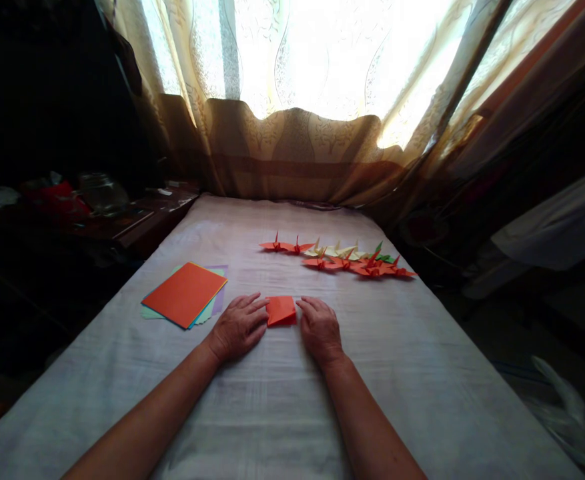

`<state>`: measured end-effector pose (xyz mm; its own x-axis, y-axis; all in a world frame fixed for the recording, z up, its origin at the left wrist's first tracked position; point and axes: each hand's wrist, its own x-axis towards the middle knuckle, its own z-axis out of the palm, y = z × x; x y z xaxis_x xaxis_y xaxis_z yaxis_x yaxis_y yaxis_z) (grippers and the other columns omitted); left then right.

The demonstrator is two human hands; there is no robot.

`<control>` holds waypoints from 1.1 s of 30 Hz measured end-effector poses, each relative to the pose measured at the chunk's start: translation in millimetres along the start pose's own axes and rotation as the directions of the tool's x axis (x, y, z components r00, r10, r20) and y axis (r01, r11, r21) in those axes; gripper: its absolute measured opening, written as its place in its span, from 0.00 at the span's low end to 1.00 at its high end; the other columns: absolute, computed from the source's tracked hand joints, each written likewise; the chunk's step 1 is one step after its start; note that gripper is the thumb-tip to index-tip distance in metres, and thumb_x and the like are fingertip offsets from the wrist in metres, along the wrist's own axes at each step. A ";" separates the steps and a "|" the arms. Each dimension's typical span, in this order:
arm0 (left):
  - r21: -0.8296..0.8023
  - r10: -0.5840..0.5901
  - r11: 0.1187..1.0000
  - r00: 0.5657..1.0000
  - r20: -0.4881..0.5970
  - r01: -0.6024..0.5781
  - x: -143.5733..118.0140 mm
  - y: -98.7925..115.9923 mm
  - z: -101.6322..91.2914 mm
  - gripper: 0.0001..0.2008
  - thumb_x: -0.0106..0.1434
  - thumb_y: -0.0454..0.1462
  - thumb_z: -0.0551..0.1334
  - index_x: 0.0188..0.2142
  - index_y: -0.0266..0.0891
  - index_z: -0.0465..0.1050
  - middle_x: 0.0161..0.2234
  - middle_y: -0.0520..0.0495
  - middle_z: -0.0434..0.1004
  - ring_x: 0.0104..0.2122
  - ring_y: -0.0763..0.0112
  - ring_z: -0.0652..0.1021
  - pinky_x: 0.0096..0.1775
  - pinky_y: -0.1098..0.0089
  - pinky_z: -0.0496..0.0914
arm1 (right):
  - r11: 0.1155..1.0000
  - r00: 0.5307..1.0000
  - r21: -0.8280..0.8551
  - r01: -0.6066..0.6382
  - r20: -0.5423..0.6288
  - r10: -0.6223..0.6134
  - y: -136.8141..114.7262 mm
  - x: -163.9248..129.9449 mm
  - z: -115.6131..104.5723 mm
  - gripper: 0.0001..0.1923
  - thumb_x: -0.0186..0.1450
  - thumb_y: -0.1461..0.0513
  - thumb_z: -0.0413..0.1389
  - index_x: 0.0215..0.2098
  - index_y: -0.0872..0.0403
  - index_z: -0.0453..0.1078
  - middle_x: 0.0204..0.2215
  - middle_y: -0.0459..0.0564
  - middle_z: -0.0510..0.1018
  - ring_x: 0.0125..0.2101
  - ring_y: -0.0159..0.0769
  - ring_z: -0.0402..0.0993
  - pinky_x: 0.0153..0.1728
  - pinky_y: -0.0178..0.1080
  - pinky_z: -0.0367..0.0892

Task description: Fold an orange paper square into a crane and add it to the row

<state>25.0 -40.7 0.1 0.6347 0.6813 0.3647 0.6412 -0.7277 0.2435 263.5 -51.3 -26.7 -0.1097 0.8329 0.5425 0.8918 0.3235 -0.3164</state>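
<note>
Both hands, left hand (239,327) and right hand (319,328), lie flat with fingers spread, grip holding nothing, flanking the folded orange paper (281,311) mid-table (422,373) (a crease being pressed, I judge); the next fold needs lifting an edge.

Both bare forearms reach forward from the near edge of the bed, drawing closer toward the wrists. The left hand (239,327) lies palm down, fingers spread flat. The right hand (319,328) lies palm down too, fingers extended, close beside the left.
</note>
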 end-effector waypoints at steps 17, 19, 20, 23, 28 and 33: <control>-0.049 -0.070 0.996 0.986 0.152 0.078 17.2 -19.9 7.3 0.24 0.63 0.37 0.58 0.59 0.43 0.67 0.62 0.40 0.67 0.63 0.53 0.65 0.63 0.44 0.53 | 0.993 0.981 0.030 0.114 0.153 -0.117 -14.9 1.1 -20.1 0.08 0.64 0.66 0.59 0.37 0.46 0.79 0.38 0.47 0.81 0.39 0.38 0.73 0.41 0.38 0.68; -0.077 -0.079 0.993 0.985 0.155 0.092 23.3 -20.4 4.5 0.20 0.65 0.36 0.56 0.56 0.43 0.70 0.56 0.42 0.74 0.58 0.55 0.70 0.62 0.44 0.53 | 0.996 0.979 0.022 0.091 0.179 -0.094 -15.0 0.7 -21.7 0.07 0.64 0.65 0.59 0.37 0.47 0.78 0.38 0.47 0.81 0.39 0.39 0.74 0.42 0.39 0.68; -0.090 -0.083 0.991 0.986 0.147 0.097 25.2 -19.7 3.0 0.18 0.65 0.36 0.56 0.53 0.42 0.72 0.54 0.42 0.76 0.56 0.57 0.73 0.62 0.44 0.54 | 0.996 0.978 0.019 0.083 0.190 -0.085 -15.2 0.6 -22.5 0.07 0.64 0.64 0.59 0.37 0.47 0.78 0.38 0.47 0.81 0.39 0.39 0.74 0.42 0.39 0.68; -0.128 -0.066 0.989 0.993 0.096 0.078 23.6 -15.3 -0.7 0.13 0.66 0.35 0.55 0.47 0.43 0.75 0.47 0.44 0.80 0.49 0.62 0.77 0.61 0.48 0.56 | 0.998 0.974 0.010 0.065 0.216 -0.066 -15.1 1.1 -23.5 0.06 0.66 0.63 0.59 0.38 0.47 0.78 0.39 0.46 0.82 0.40 0.39 0.75 0.42 0.40 0.67; -0.144 -0.024 0.989 1.000 0.020 0.027 8.5 -8.6 -3.4 0.11 0.64 0.33 0.58 0.44 0.43 0.76 0.42 0.47 0.81 0.44 0.65 0.78 0.60 0.51 0.58 | 0.999 0.968 -0.013 0.040 0.248 -0.035 -14.8 0.1 -23.2 0.08 0.65 0.65 0.59 0.40 0.47 0.78 0.43 0.47 0.82 0.42 0.40 0.75 0.43 0.40 0.67; -0.110 0.006 0.994 1.000 0.007 -0.005 4.4 -6.0 -1.7 0.11 0.65 0.34 0.59 0.45 0.44 0.76 0.44 0.46 0.80 0.45 0.63 0.77 0.59 0.51 0.59 | 0.999 0.970 -0.021 0.047 0.240 -0.040 -15.7 -1.6 -24.1 0.12 0.63 0.68 0.58 0.42 0.49 0.78 0.44 0.50 0.81 0.43 0.43 0.75 0.44 0.42 0.69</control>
<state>23.2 -33.5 1.7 0.6413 0.6777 0.3598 0.5866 -0.7353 0.3394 260.3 -68.5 -3.9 -0.2478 0.9026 0.3521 0.8945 0.3527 -0.2746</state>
